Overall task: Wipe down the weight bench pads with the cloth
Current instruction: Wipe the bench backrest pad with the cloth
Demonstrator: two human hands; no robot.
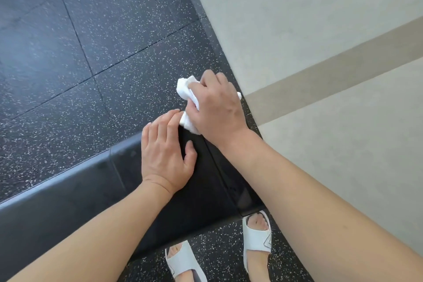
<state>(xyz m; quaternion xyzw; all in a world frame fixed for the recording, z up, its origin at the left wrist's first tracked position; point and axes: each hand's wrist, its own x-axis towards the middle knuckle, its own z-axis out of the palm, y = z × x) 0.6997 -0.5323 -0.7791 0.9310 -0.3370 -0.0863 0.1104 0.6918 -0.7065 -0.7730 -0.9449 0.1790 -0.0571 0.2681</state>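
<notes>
A black padded bench (206, 190) runs from the lower left toward the middle of the head view, ending near the wall. My right hand (217, 107) grips a crumpled white cloth (186, 91) at the pad's far end, with its fingers curled around the cloth. My left hand (164, 151) lies flat on the pad just left of it, fingers straight and reaching the far edge, fingertips close to the cloth. The cloth's underside is hidden by my right hand.
Dark speckled rubber floor tiles (103, 52) spread beyond and left of the bench. A pale wall with a tan stripe (320, 64) rises on the right, close to the bench end. My feet in white sandals (256, 238) stand just below the pad.
</notes>
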